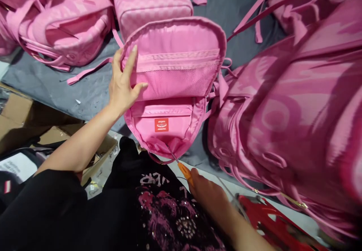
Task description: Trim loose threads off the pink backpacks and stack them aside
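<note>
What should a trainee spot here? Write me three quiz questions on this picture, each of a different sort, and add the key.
1. Choose one. The tool handle in the right hand is:
a) green
b) orange
c) black

2. True or false? The label inside the open pink bag is blue.

3. Short answer. Which part of that bag does the left hand touch?

Key:
1. b, orange.
2. False; it is red.
3. The raised flap; the left hand is at its edge.
</note>
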`<state>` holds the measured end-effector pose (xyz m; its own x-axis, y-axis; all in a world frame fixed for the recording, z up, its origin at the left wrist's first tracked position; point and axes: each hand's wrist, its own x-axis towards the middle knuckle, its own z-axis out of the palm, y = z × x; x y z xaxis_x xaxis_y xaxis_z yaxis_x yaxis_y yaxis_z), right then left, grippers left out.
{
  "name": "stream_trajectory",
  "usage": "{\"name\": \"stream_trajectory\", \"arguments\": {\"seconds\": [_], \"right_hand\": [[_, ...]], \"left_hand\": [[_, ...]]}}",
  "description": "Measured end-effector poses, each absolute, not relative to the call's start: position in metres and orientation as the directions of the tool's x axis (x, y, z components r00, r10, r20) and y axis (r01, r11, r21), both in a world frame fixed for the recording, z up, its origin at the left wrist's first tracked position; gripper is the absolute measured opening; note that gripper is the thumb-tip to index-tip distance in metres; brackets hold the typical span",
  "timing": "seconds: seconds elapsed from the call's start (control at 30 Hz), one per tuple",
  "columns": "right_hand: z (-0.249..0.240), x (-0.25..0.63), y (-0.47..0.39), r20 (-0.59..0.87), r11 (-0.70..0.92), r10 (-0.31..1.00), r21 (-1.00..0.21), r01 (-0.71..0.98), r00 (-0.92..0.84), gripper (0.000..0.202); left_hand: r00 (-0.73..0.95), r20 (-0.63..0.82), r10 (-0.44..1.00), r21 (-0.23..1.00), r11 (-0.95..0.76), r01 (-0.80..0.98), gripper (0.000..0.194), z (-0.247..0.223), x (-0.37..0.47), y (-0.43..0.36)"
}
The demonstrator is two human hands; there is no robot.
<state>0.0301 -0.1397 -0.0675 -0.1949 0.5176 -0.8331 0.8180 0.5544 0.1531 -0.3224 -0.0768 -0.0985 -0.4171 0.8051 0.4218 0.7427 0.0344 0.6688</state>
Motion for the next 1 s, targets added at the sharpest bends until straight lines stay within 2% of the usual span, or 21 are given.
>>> {"name": "stream_trajectory", "arguments": {"seconds": [0.2, 0.43, 0.57, 0.77, 1.0], "right_hand": [[-0.055, 0.013, -0.133, -0.866, 0.387, 0.493, 0.299, 0.872, 0.078, 0.027], [-0.048, -0.023, -0.140, -0.797, 0.281, 0.557, 0.445, 0.850, 0.233, 0.029], [-0.058, -0.037, -0.150, -0.760, 0.135, 0.561, 0.476, 0.869, 0.329, 0.026], [-0.068, -0.041, -0.168, -0.712, -0.038, 0.603, 0.423, 0.905, 0.359, 0.022], [-0.081, -0.043, -0.193, -0.604, -0.259, 0.717, 0.233, 0.937, 0.348, 0.019]], "left_hand": [[-0.358, 0.384, 0.851, 0.702, -0.017, 0.712, 0.091, -0.114, -0.325, -0.067], [-0.378, 0.411, 0.830, 0.701, -0.023, 0.712, 0.077, -0.120, -0.319, -0.066], [-0.324, 0.366, 0.873, 0.747, -0.068, 0.661, 0.069, -0.116, -0.326, -0.067], [-0.220, 0.307, 0.926, 0.793, -0.122, 0.596, 0.078, -0.112, -0.346, -0.064], [-0.211, 0.242, 0.947, 0.829, -0.089, 0.552, 0.100, -0.124, -0.369, -0.033]]}}
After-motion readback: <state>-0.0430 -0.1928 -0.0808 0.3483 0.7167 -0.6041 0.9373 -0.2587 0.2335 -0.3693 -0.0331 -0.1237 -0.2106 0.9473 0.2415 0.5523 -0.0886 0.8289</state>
